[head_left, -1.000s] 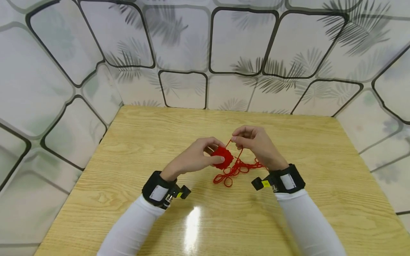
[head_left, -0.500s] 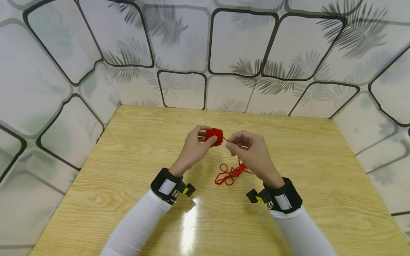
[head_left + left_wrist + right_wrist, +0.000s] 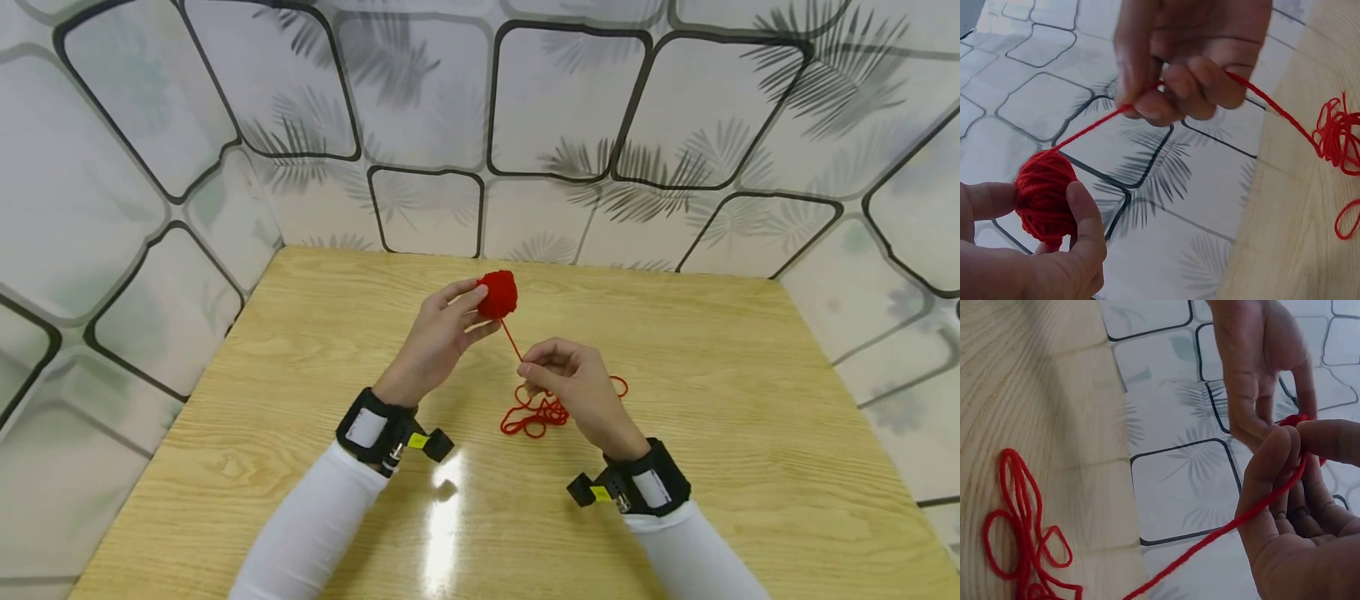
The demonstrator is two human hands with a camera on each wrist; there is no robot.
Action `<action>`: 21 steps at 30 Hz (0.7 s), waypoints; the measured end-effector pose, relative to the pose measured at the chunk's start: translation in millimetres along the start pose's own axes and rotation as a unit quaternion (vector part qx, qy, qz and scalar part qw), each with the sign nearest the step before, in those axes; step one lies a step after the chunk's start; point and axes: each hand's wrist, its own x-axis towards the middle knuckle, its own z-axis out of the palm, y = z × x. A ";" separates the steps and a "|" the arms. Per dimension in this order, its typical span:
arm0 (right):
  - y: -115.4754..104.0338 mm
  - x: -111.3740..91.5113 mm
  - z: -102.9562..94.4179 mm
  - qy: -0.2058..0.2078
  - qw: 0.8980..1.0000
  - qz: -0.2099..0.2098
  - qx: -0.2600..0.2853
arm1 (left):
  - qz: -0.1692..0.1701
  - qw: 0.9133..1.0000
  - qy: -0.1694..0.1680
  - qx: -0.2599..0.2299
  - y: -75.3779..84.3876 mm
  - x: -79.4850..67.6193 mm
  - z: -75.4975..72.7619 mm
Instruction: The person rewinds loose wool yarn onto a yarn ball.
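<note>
A small ball of red yarn (image 3: 498, 295) is held between the thumb and fingers of my left hand (image 3: 442, 337), raised above the far half of the table. In the left wrist view the wound strands of the yarn ball (image 3: 1046, 197) show plainly. My right hand (image 3: 573, 387) pinches the yarn strand (image 3: 512, 340) between thumb and forefinger, and the strand runs taut from there to the ball. From the right hand the yarn trails down to a loose tangle of red yarn (image 3: 543, 415) on the wood. In the right wrist view my left hand mostly covers the ball.
The light wooden table (image 3: 315, 333) reaches back to a patterned wall (image 3: 558, 108) with dark outlines and leaf prints. Each wrist wears a black strap with a small camera. A bright light reflection lies on the near part of the tabletop.
My left hand has moved the yarn ball up and away, turning it. My right hand has come down and nearer, drawing the strand longer between them. The loose tangle stays on the table.
</note>
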 end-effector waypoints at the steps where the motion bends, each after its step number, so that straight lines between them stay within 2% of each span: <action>1: 2.0 0.5 -1.2 -0.004 1.000 0.004 0.004 | -0.005 1.000 -0.010 -0.002 2.5 -1.5 0.3; 6: 6.8 5.4 -9.7 -0.011 1.000 0.019 0.011 | -0.025 0.996 -0.086 0.016 13.4 -11.7 2.2; 11: 2.7 12.1 -18.7 -0.014 0.999 0.028 0.016 | -0.033 0.981 -0.174 0.084 18.5 -24.7 3.6; 17: -11.3 18.9 -28.7 -0.020 1.000 0.004 -0.019 | -0.025 0.949 -0.243 0.198 19.2 -35.2 4.4; 19: -18.8 20.6 -30.7 -0.022 0.999 -0.007 -0.029 | -0.009 0.935 -0.252 0.250 18.0 -37.1 5.5; 21: -26.7 21.9 -32.1 -0.024 0.999 -0.020 -0.037 | 0.009 0.920 -0.247 0.304 15.7 -38.7 6.9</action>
